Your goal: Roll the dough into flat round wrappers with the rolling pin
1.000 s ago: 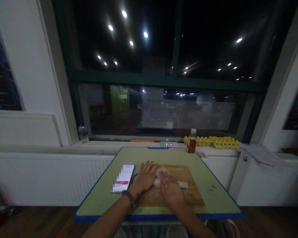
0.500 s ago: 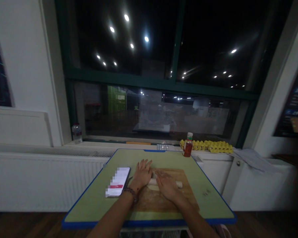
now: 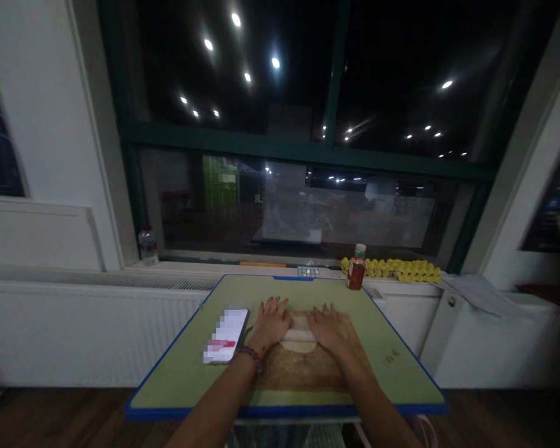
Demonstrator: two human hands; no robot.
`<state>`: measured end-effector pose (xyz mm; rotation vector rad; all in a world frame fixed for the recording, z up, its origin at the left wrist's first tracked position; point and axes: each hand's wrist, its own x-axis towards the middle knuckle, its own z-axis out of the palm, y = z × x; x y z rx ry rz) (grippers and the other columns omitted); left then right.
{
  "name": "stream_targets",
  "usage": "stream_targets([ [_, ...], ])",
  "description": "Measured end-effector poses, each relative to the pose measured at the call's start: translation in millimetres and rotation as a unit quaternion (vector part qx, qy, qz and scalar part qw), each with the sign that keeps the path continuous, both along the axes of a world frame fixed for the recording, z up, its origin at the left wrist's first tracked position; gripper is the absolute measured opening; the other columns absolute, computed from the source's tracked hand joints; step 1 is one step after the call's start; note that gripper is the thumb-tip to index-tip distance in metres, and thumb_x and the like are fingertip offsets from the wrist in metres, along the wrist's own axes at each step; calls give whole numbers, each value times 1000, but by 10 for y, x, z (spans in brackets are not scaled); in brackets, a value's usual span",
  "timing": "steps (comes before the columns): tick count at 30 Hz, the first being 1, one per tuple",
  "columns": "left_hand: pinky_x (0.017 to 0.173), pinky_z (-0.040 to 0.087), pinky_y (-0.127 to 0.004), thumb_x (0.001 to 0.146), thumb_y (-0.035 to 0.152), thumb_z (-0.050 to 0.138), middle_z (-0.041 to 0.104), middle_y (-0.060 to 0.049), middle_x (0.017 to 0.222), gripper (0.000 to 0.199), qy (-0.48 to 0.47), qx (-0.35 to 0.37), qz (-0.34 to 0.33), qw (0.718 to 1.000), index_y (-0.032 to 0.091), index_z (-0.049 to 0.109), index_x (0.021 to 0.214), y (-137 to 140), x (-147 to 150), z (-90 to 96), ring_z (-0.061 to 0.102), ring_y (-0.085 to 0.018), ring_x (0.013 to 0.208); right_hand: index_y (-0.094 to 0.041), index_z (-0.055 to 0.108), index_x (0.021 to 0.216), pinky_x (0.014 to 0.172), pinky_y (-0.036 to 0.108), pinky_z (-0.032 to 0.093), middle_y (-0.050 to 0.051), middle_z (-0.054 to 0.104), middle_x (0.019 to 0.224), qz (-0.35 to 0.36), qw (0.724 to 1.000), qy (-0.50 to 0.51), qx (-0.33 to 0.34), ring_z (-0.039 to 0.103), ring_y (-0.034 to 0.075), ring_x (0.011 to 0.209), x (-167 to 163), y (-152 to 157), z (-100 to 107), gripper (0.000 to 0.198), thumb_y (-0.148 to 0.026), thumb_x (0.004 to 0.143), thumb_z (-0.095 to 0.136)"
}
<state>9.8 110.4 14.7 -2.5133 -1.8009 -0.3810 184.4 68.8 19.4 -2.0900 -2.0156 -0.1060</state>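
A pale rolling pin lies crosswise on a wooden board, its middle showing between my hands. Under it is a thin, pale sheet of dough, whose near edge sticks out towards me. My left hand rests flat over the pin's left part, fingers spread and pointing away. Over the right part lies my right hand, also with its fingers stretched out. Both palms hide the ends of the pin. Just left of my left wrist is a phone with a lit screen.
The board sits on a green table with a blue edge. A bottle of red-brown liquid stands at its far right corner. Behind, the sill holds yellow egg trays and a clear bottle. Papers lie to the right.
My right hand has moved to the right, away from my left hand, uncovering the middle of the rolling pin and more dough. My left hand stays nearly in place. The view has shifted slightly.
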Motion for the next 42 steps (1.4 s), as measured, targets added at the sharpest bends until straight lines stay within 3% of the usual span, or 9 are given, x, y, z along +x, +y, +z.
stream_targets([
  [6, 115, 20, -52, 95, 46, 31, 40, -11, 150, 55, 10, -10, -8, 1000, 21, 43, 143, -188, -21, 31, 27, -31, 142, -14, 62, 126, 112, 51, 19, 15, 49, 141, 19, 999, -37, 18, 29, 31, 140, -86, -173, -82, 45, -22, 95, 30],
  [10, 115, 17, -52, 98, 46, 28, 41, -9, 150, 51, 28, 27, -52, 998, 25, 46, 140, -362, -75, 9, 27, -30, 142, -14, 50, 138, 115, 44, 17, 11, 37, 150, -8, 998, -18, 67, 27, 26, 142, -148, -358, -145, 49, -24, 95, 29],
  [13, 116, 17, -52, 97, 45, 31, 41, -8, 150, 49, 29, 63, -69, 995, 27, 46, 140, -437, -110, -17, 27, -29, 142, -15, 43, 143, 116, 40, 17, 7, 37, 150, -3, 997, -1, 71, 28, 22, 142, -177, -463, -185, 51, -21, 94, 27],
  [17, 115, 18, -52, 97, 44, 33, 42, -8, 149, 47, 26, 80, -72, 994, 27, 48, 139, -482, -127, -39, 28, -29, 141, -13, 44, 142, 117, 42, 16, 8, 39, 149, 13, 997, 8, 76, 26, 23, 142, -190, -530, -221, 52, -20, 94, 27],
  [23, 115, 17, -52, 96, 42, 34, 42, -7, 149, 46, 15, 85, -76, 993, 28, 50, 137, -432, -110, -53, 27, -28, 142, -12, 51, 137, 116, 46, 19, 11, 45, 145, 12, 997, 5, 74, 29, 27, 141, -179, -463, -176, 49, -21, 93, 31],
  [28, 116, 16, -52, 96, 36, 33, 42, -8, 150, 47, 14, 49, -43, 998, 25, 49, 139, -296, -47, -30, 27, -28, 142, -8, 55, 133, 115, 49, 20, 15, 49, 140, 27, 998, -8, 52, 33, 29, 139, -164, -371, -89, 47, -19, 93, 33],
  [36, 117, 15, -51, 94, 32, 37, 43, -3, 149, 48, 10, 107, -96, 990, 30, 44, 141, -454, -166, -161, 28, -26, 141, -8, 51, 136, 111, 41, 32, 16, 51, 139, 33, 994, -5, 100, 43, 25, 133, -209, -535, -240, 47, -14, 93, 33],
  [42, 115, 18, -51, 93, 27, 33, 40, -8, 151, 50, 28, 68, -52, 996, 24, 45, 142, -313, -70, -72, 28, -28, 142, -3, 56, 129, 111, 41, 32, 20, 54, 133, 53, 996, -40, 63, 48, 26, 129, -181, -306, -132, 45, -13, 92, 33],
])
